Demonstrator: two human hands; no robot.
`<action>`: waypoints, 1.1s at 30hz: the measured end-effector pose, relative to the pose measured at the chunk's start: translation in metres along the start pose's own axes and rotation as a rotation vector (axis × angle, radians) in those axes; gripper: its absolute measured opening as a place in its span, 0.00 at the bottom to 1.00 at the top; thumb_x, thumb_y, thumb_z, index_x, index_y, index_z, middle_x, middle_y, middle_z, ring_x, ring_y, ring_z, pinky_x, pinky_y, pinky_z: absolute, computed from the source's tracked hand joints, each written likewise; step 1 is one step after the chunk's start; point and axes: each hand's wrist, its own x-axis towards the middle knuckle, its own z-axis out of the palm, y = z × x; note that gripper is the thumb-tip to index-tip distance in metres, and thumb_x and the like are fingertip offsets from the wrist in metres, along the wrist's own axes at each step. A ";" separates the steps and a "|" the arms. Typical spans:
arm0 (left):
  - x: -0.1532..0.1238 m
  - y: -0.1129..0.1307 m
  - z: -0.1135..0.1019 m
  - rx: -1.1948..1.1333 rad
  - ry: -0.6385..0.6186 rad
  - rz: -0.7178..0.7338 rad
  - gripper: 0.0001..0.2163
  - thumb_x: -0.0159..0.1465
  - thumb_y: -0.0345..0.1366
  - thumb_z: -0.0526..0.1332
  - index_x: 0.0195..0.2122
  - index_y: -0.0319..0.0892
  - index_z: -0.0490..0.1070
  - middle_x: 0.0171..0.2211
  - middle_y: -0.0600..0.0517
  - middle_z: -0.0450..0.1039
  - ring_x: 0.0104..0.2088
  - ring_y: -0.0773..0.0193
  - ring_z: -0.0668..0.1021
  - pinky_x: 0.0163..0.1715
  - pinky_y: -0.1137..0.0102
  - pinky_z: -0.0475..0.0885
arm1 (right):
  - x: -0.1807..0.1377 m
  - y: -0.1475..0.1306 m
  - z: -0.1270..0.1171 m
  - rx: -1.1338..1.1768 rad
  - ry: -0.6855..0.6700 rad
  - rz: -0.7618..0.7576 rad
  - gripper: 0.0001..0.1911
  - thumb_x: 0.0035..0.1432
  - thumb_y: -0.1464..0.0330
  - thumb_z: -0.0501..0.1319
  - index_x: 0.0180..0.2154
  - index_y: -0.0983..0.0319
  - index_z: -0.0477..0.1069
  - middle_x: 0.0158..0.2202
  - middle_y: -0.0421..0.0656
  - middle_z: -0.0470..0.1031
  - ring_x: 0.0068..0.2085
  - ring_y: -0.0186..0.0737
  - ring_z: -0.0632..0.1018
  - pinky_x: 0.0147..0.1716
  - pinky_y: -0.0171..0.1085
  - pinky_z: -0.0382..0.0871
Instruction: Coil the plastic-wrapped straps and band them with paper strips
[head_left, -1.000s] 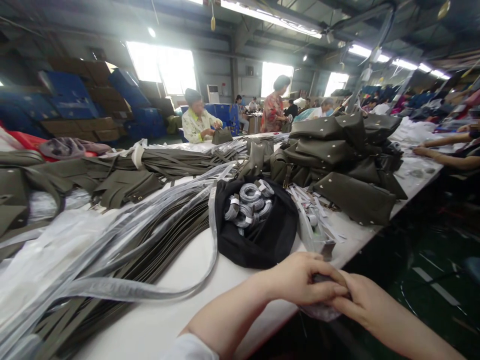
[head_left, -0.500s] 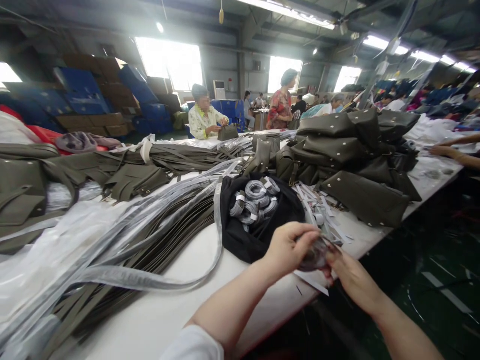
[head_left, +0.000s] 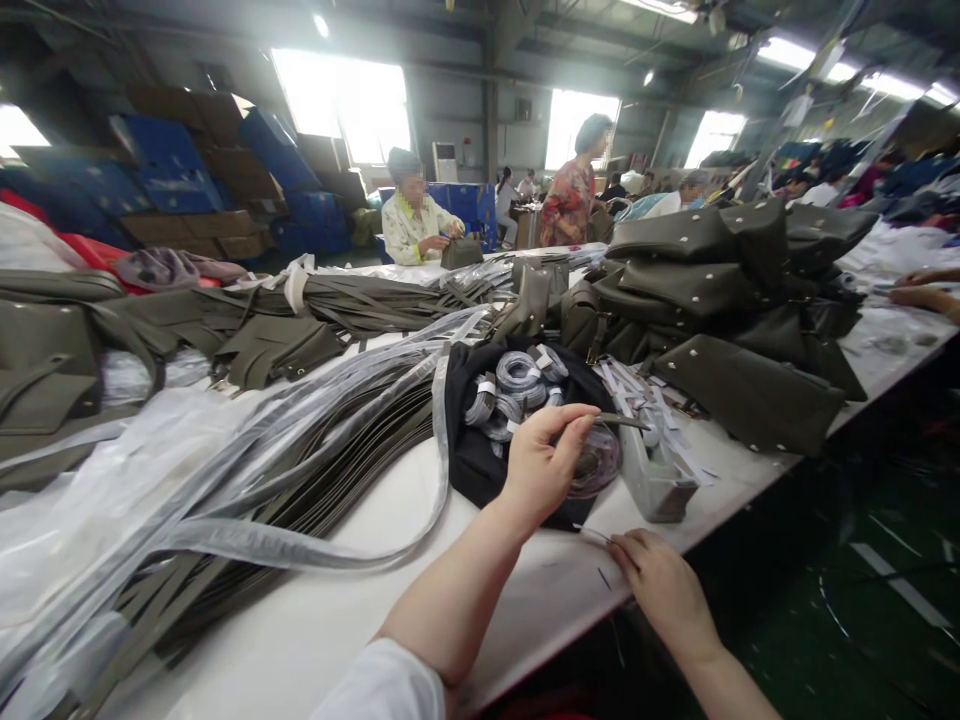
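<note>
Raised over the front of the black cloth bag [head_left: 480, 485], my left hand [head_left: 544, 460] pinches a coiled strap [head_left: 596, 465] in clear plastic. One olive end of this strap juts out to the right past my fingers. Lower and to the right, at the table edge, my right hand [head_left: 667, 590] has its fingers closed on a thin white strip [head_left: 592, 535]. Several wrapped, coiled straps [head_left: 517, 372] with white bands lie inside the black bag. A grey tape dispenser-like holder [head_left: 664, 490] stands just right of the coil in my left hand.
Long olive straps [head_left: 360, 450], some in clear plastic, cover the table's left side. Olive handbags [head_left: 675, 290] are heaped at the right. White paper strips [head_left: 694, 450] lie behind the holder. Two people [head_left: 420, 215] work across the table; another person's hands [head_left: 926, 290] show at far right.
My hands have moved apart: the left went up and leftward with the coil, the right came down to the table edge with a white strip. The grey holder has come into clear view.
</note>
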 end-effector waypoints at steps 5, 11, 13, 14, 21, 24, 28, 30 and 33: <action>0.000 -0.001 0.002 0.005 -0.022 -0.002 0.15 0.69 0.46 0.57 0.43 0.42 0.79 0.36 0.48 0.80 0.39 0.61 0.81 0.43 0.68 0.75 | 0.003 0.014 -0.005 -0.170 0.095 0.049 0.18 0.71 0.69 0.47 0.46 0.65 0.75 0.38 0.52 0.76 0.38 0.49 0.76 0.37 0.44 0.66; 0.000 -0.002 0.006 -0.020 -0.026 -0.020 0.15 0.69 0.46 0.58 0.42 0.42 0.79 0.36 0.48 0.80 0.41 0.60 0.81 0.44 0.67 0.75 | -0.004 0.014 0.004 -0.155 0.009 -0.074 0.13 0.67 0.70 0.55 0.49 0.63 0.75 0.40 0.49 0.77 0.41 0.47 0.76 0.41 0.41 0.68; 0.000 -0.003 0.008 -0.052 -0.018 -0.036 0.15 0.68 0.45 0.58 0.42 0.42 0.79 0.35 0.49 0.80 0.41 0.60 0.81 0.44 0.68 0.75 | -0.008 0.017 0.006 -0.137 0.001 -0.068 0.13 0.68 0.69 0.55 0.48 0.63 0.75 0.42 0.49 0.78 0.43 0.47 0.76 0.43 0.41 0.68; 0.001 -0.004 0.009 -0.068 -0.012 -0.043 0.14 0.68 0.45 0.59 0.41 0.42 0.80 0.35 0.49 0.80 0.41 0.60 0.81 0.44 0.68 0.76 | -0.009 0.020 0.006 -0.126 -0.001 -0.065 0.13 0.68 0.68 0.55 0.47 0.63 0.75 0.42 0.49 0.78 0.43 0.47 0.76 0.44 0.41 0.68; -0.001 -0.006 0.012 -0.097 -0.034 -0.041 0.14 0.68 0.44 0.59 0.42 0.42 0.80 0.35 0.49 0.81 0.40 0.61 0.81 0.43 0.69 0.76 | -0.008 0.031 0.004 -0.071 0.003 -0.048 0.12 0.67 0.67 0.56 0.41 0.61 0.79 0.39 0.48 0.80 0.40 0.45 0.78 0.43 0.40 0.70; -0.002 -0.004 0.012 -0.090 -0.040 -0.042 0.14 0.68 0.44 0.59 0.42 0.41 0.80 0.37 0.48 0.81 0.41 0.61 0.81 0.44 0.68 0.75 | -0.006 0.030 0.002 -0.069 -0.022 -0.058 0.11 0.66 0.67 0.57 0.41 0.60 0.79 0.39 0.46 0.80 0.39 0.44 0.78 0.42 0.39 0.69; -0.002 -0.001 0.012 -0.098 -0.052 -0.021 0.12 0.67 0.41 0.59 0.41 0.40 0.80 0.39 0.48 0.81 0.41 0.61 0.81 0.46 0.69 0.75 | -0.004 0.026 -0.002 -0.081 -0.062 -0.057 0.10 0.66 0.69 0.59 0.39 0.60 0.79 0.37 0.46 0.79 0.38 0.44 0.78 0.40 0.39 0.68; -0.002 0.000 0.011 -0.095 -0.056 -0.013 0.12 0.67 0.40 0.60 0.41 0.40 0.80 0.40 0.48 0.81 0.41 0.61 0.81 0.47 0.69 0.74 | -0.002 0.025 -0.004 -0.087 -0.084 -0.056 0.09 0.65 0.69 0.59 0.39 0.62 0.78 0.36 0.46 0.79 0.38 0.43 0.77 0.40 0.39 0.68; -0.002 0.002 0.012 -0.103 -0.059 -0.007 0.11 0.67 0.39 0.60 0.41 0.39 0.80 0.40 0.47 0.81 0.42 0.61 0.81 0.48 0.69 0.73 | 0.002 0.020 -0.007 -0.091 -0.117 -0.043 0.07 0.65 0.70 0.59 0.38 0.64 0.76 0.36 0.44 0.77 0.38 0.41 0.76 0.41 0.41 0.69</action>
